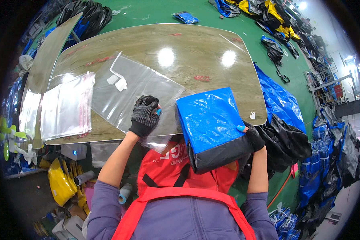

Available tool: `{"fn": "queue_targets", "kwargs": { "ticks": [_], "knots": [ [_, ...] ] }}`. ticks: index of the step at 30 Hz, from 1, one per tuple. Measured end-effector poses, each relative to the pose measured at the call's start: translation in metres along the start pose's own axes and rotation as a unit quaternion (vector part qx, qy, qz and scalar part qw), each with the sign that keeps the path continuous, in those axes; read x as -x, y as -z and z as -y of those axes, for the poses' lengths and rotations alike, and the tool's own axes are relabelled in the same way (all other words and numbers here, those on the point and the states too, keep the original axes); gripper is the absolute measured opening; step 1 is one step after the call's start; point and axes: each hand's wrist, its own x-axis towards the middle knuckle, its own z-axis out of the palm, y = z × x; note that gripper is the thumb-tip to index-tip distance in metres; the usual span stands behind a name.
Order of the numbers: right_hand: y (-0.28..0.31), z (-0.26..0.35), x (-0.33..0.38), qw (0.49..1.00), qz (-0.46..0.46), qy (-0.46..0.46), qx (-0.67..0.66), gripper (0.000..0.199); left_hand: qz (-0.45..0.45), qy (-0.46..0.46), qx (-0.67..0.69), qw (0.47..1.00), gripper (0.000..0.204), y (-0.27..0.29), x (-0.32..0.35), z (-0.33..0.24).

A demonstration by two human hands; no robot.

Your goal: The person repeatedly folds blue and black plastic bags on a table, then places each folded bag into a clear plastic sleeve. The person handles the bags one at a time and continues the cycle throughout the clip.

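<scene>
Nearest, I see the right hand [255,138] gripping one side of a folded blue-and-black sheet [209,118] at the near edge of the table [212,48]; the left hand [145,115] curls over a clear bag [146,80], though I cannot tell whether its fingers pinch it; leftward lie stacked bags [66,108]; farthest, a blue packet [186,17] on green floor [148,11].

This looks like a workshop: worktable [212,48] (wood-grained), green floor [148,14], heaped sheeting [94,16].

White lettering [179,153] stands on the red apron [167,176]
</scene>
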Motion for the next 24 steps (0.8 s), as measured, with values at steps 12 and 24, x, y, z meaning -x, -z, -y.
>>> {"fn": "queue_targets", "kwargs": {
  "ticks": [12,24],
  "knots": [
    [-0.124,-0.03,-0.037,0.936,0.117,0.102,0.316,0.042,0.045,-0.053,0.099,0.993,0.02,0.06,0.011,-0.04],
    [-0.142,0.005,-0.113,0.959,0.145,0.157,0.188,0.021,0.082,-0.071,-0.111,0.988,0.03,0.064,0.027,-0.054]
  ]
}}
